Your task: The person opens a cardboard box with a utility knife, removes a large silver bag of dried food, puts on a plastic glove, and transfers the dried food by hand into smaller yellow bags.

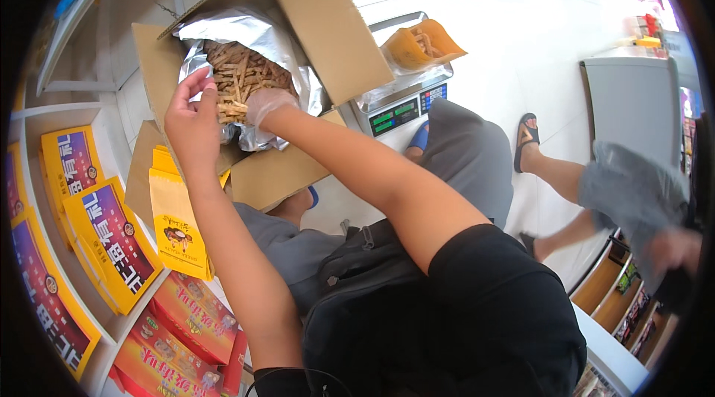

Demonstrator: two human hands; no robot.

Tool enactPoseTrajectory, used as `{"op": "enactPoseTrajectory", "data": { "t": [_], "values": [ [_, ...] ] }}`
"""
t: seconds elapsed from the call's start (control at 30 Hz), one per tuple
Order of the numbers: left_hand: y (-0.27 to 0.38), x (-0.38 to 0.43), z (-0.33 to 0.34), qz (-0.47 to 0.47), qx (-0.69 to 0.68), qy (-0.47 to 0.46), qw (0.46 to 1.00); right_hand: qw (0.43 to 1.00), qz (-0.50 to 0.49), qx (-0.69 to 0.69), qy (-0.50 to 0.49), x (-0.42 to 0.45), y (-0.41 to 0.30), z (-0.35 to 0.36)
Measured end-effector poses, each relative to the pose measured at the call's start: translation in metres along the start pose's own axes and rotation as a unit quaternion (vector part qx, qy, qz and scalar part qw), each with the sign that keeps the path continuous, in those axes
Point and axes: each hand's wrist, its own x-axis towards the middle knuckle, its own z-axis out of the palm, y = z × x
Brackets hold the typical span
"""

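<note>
A cardboard box stands open with a silver foil bag inside, full of brown stick-shaped dried food. My right hand, in a clear plastic glove, is down in the bag among the sticks; its fingers are partly hidden. My bare left hand is raised at the bag's left edge, fingers bent; whether they pinch the foil cannot be told. Right of the box, an open yellow pouch holding sticks lies on a digital scale. Yellow pouches stand stacked near my left forearm.
A white shelf at the left holds yellow packages and red boxes. Another person's legs in grey shorts are at the right, near a grey cabinet. A wooden rack stands at the lower right.
</note>
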Motion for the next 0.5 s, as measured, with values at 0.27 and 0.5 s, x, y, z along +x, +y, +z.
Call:
{"op": "enactPoseTrajectory", "data": {
  "t": [0.27,0.5],
  "values": [
    [-0.004,0.009,-0.017,-0.002,-0.094,0.074,0.993,0.997,0.000,-0.033,0.063,-0.155,0.076,-0.135],
    [-0.075,0.025,-0.045,-0.061,0.171,0.143,0.973,0.969,0.184,-0.102,0.132,-0.251,0.222,-0.185]
  ]
}}
